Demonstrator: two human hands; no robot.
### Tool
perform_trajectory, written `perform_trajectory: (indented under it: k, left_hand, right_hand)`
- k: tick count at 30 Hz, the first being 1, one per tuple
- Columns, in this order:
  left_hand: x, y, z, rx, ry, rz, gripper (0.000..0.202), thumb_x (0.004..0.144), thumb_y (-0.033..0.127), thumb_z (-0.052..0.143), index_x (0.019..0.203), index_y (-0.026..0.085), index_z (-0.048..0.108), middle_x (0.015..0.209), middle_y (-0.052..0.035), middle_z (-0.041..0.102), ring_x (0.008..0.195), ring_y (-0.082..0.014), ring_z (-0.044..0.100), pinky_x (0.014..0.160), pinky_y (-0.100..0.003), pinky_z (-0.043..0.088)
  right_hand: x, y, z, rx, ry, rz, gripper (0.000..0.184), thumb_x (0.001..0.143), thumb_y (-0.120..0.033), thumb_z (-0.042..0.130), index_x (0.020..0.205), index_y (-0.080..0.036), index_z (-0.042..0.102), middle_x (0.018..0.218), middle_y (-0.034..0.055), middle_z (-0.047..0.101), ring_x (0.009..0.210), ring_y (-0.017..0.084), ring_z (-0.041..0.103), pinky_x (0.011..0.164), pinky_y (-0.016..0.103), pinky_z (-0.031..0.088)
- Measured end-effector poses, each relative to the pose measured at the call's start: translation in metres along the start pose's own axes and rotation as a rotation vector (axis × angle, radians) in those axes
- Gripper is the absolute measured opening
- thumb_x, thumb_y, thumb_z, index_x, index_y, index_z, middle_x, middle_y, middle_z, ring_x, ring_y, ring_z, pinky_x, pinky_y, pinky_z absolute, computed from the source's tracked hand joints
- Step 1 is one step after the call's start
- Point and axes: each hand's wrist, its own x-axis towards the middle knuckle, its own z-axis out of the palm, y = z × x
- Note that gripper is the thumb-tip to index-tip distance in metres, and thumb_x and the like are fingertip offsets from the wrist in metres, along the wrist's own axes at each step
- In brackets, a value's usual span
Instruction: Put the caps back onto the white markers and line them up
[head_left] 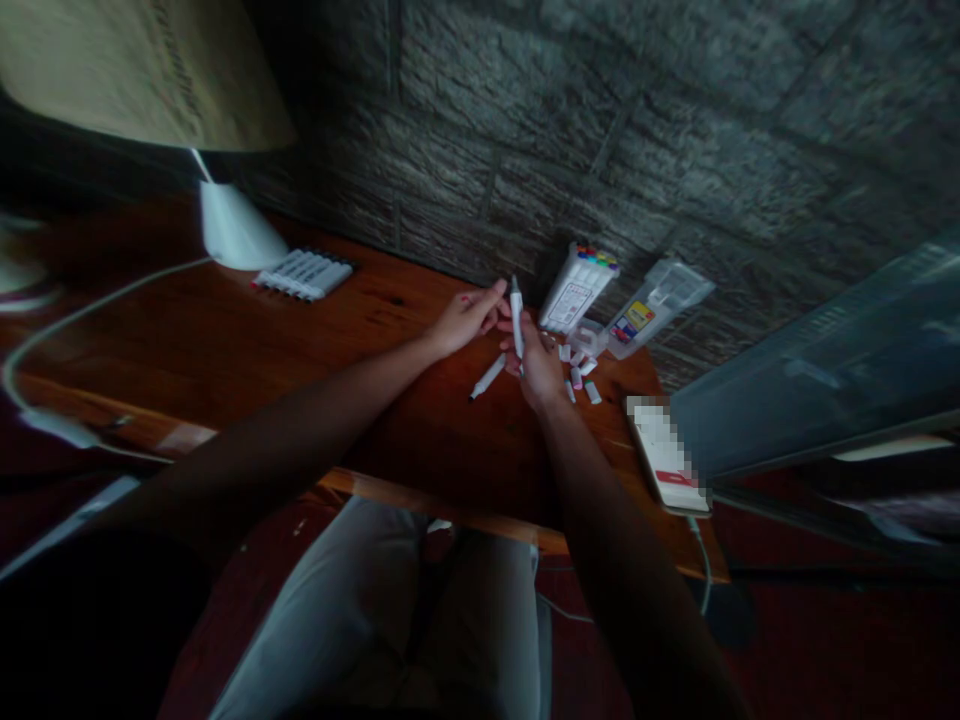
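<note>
My right hand (538, 362) is closed around a white marker (517, 318), which points up with its grey tip bare. Close to that tip is my left hand (474, 318), its fingers curled in and its thumb near the marker. Whatever its fingertips may hold is too small to make out. Below the hands another white marker (489, 379) lies on the wooden table, its dark end toward me. Several loose marker caps (576, 379) are scattered to the right of my right hand. Behind them a clear case of white markers (578, 290) leans near the wall.
A clear plastic case (654, 310) with a yellow label stands at the back right. A phone (667, 455) with a cable lies on the table's right edge. On the left, a row of markers (309, 275) lies beside a lamp (238, 228). A stone wall (487, 130) borders the back.
</note>
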Motion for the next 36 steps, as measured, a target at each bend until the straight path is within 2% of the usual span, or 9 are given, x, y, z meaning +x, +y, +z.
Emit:
perform_trajectory:
  k: [4, 8, 12, 16, 19, 25, 29, 32, 36]
  left_hand:
    - [-0.006, 0.002, 0.002, -0.021, -0.050, 0.014, 0.031, 0.086, 0.038, 0.077, 0.071, 0.014, 0.065, 0.057, 0.0044, 0.054, 0.049, -0.0051, 0.041, 0.049, -0.020, 0.029]
    - [-0.008, 0.000, 0.002, -0.057, -0.059, -0.029, 0.024, 0.082, 0.032, 0.077, 0.071, 0.013, 0.067, 0.057, 0.0036, 0.056, 0.050, -0.0052, 0.042, 0.048, -0.020, 0.027]
    - [-0.002, -0.002, -0.005, -0.203, 0.107, -0.133, 0.030, 0.083, 0.033, 0.074, 0.066, 0.016, 0.056, 0.047, 0.0088, 0.040, 0.040, -0.0040, 0.030, 0.042, -0.021, 0.018]
    - [0.005, -0.002, -0.014, -0.334, 0.256, -0.136, 0.031, 0.086, 0.031, 0.069, 0.065, 0.017, 0.051, 0.051, 0.0075, 0.045, 0.037, -0.0032, 0.031, 0.039, -0.020, 0.018]
    - [0.007, -0.003, -0.017, -0.327, 0.281, -0.122, 0.030, 0.089, 0.030, 0.066, 0.065, 0.016, 0.053, 0.053, 0.0055, 0.049, 0.036, -0.0034, 0.036, 0.038, -0.019, 0.022]
    - [0.005, -0.004, -0.013, -0.292, 0.201, -0.152, 0.025, 0.086, 0.031, 0.072, 0.071, 0.015, 0.061, 0.050, 0.0043, 0.052, 0.039, -0.0048, 0.044, 0.039, -0.016, 0.026]
    - [0.004, -0.004, -0.013, -0.334, 0.179, -0.193, 0.025, 0.082, 0.033, 0.079, 0.078, 0.014, 0.064, 0.066, -0.0011, 0.068, 0.053, -0.0070, 0.060, 0.045, -0.014, 0.038]
    - [0.006, -0.003, -0.015, -0.380, 0.216, -0.224, 0.023, 0.084, 0.033, 0.078, 0.084, 0.014, 0.066, 0.078, -0.0049, 0.073, 0.063, -0.0097, 0.068, 0.051, -0.015, 0.046]
    - [0.013, -0.004, -0.020, -0.451, 0.333, -0.274, 0.015, 0.092, 0.029, 0.068, 0.090, 0.014, 0.065, 0.074, -0.0022, 0.070, 0.062, -0.0107, 0.069, 0.059, -0.020, 0.053]
  right_hand:
    - [0.000, 0.000, -0.003, 0.012, -0.032, -0.002, 0.040, 0.084, -0.058, 0.065, 0.081, -0.019, 0.072, 0.063, -0.0025, 0.062, 0.042, 0.005, 0.033, 0.040, 0.024, 0.022]
    - [-0.002, -0.001, -0.003, 0.080, -0.025, 0.056, 0.028, 0.074, -0.048, 0.073, 0.077, -0.020, 0.069, 0.067, -0.0025, 0.066, 0.044, 0.006, 0.039, 0.042, 0.023, 0.028]
    - [-0.003, -0.003, -0.004, 0.130, -0.010, 0.057, 0.031, 0.063, -0.040, 0.083, 0.086, -0.022, 0.073, 0.084, -0.0009, 0.074, 0.059, 0.009, 0.057, 0.053, 0.023, 0.042]
    - [-0.004, -0.003, -0.005, 0.142, -0.042, 0.090, 0.038, 0.056, -0.036, 0.090, 0.088, -0.021, 0.077, 0.089, 0.0019, 0.076, 0.070, 0.012, 0.065, 0.064, 0.025, 0.048]
    - [-0.004, -0.002, -0.005, 0.130, -0.044, 0.108, 0.039, 0.055, -0.034, 0.092, 0.089, -0.021, 0.078, 0.086, 0.0015, 0.076, 0.072, 0.012, 0.065, 0.066, 0.025, 0.048]
    - [-0.002, 0.001, -0.005, 0.091, 0.001, 0.064, 0.040, 0.049, -0.034, 0.093, 0.083, -0.020, 0.078, 0.070, -0.0032, 0.070, 0.064, 0.010, 0.060, 0.058, 0.023, 0.044]
    - [-0.001, 0.002, -0.007, 0.020, -0.001, 0.029, 0.040, 0.053, -0.040, 0.092, 0.085, -0.020, 0.078, 0.068, -0.0041, 0.068, 0.059, 0.009, 0.057, 0.053, 0.021, 0.043]
    - [-0.001, 0.003, -0.006, -0.031, -0.016, 0.002, 0.042, 0.058, -0.044, 0.090, 0.089, -0.019, 0.078, 0.071, -0.0028, 0.069, 0.055, 0.008, 0.056, 0.048, 0.021, 0.040]
    - [0.000, 0.003, -0.005, -0.035, 0.031, -0.006, 0.051, 0.058, -0.049, 0.088, 0.096, -0.018, 0.073, 0.073, -0.0009, 0.072, 0.050, 0.008, 0.054, 0.044, 0.021, 0.036]
